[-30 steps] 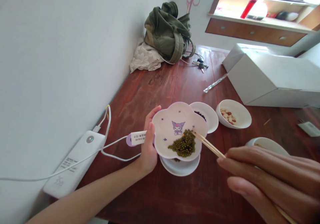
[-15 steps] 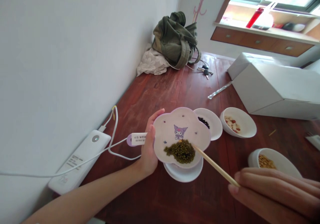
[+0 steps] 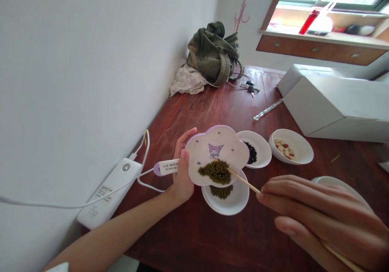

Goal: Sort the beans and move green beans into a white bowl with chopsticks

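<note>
Over the red tabletop [image 3: 194, 231], our left hand [image 3: 182, 171] grips the flower dish [image 3: 212, 150]; our right hand [image 3: 319, 215] pinches chopsticks [image 3: 243, 181] above the white bowl [image 3: 237, 203].

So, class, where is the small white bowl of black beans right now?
The small white bowl of black beans sits mid-table, between the purple-rimmed flower-shaped dish and the white bowl of red-and-white beans.

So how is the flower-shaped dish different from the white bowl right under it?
The flower-shaped dish has a scalloped purple rim and a cartoon print; the white bowl is round and plain. The left hand holds the dish tilted in the air, while the bowl rests on the table. Both hold green beans.
</note>
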`<control>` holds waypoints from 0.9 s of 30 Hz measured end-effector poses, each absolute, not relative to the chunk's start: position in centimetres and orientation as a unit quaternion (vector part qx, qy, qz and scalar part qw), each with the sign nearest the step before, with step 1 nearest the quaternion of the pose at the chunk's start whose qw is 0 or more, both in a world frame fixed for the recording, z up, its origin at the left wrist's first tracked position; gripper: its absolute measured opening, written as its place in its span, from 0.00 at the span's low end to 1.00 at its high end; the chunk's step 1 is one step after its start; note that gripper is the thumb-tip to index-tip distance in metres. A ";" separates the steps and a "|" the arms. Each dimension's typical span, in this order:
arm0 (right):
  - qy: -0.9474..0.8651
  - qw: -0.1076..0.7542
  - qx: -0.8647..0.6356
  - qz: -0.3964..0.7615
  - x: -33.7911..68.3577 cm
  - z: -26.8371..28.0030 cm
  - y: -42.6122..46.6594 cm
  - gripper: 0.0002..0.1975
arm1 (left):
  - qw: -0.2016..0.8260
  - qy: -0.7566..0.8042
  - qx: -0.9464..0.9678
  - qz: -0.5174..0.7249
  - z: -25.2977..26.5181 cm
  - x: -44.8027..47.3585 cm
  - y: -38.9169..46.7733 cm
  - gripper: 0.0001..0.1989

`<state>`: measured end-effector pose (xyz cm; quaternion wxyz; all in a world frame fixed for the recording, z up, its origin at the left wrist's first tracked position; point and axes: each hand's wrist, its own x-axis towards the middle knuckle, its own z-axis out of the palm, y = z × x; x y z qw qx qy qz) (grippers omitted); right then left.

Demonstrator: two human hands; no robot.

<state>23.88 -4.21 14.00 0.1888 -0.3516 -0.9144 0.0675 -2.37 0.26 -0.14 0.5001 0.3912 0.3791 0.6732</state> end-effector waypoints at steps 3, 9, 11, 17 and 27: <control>-0.905 0.229 -0.351 0.078 23.5 14.0 -4.0 0.09 | 0.490 0.376 0.398 0.679 0.0 -2.2 0.4 0.25; -0.900 0.252 -0.339 0.108 23.3 13.7 -3.5 0.08 | 0.471 0.394 0.405 0.678 -0.3 -2.2 0.4 0.24; -0.903 0.252 -0.328 0.116 23.2 13.7 -3.2 0.07 | 0.462 0.397 0.413 0.677 -0.5 -2.4 0.3 0.24; -0.896 0.262 -0.340 0.117 23.3 13.8 -3.0 0.08 | 0.434 0.399 0.451 0.670 -0.6 -2.5 0.2 0.24; -0.871 0.308 -0.355 0.141 22.5 14.3 -2.7 0.11 | 0.391 0.436 0.467 0.662 -0.9 -2.9 0.1 0.26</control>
